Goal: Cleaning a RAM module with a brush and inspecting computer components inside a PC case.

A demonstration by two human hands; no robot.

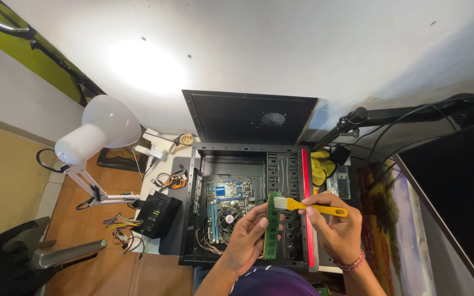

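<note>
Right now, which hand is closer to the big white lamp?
Left. The left hand, gripping the green memory stick, is on the side toward the white lamp. The right hand, holding the yellow brush, is farther away, past the stick.

One open computer case [248, 164] lies here, with one motherboard [229, 205] and one round cooling fan [229, 217] inside it. There is one green memory stick [272, 233] and one yellow-handled brush [309, 206]. Two hands show: the left hand [248, 241] and the right hand [333, 230]. One white desk lamp [100, 131] stands beside one black power supply [157, 212]. One yellow cloth [319, 167] lies behind.
</note>
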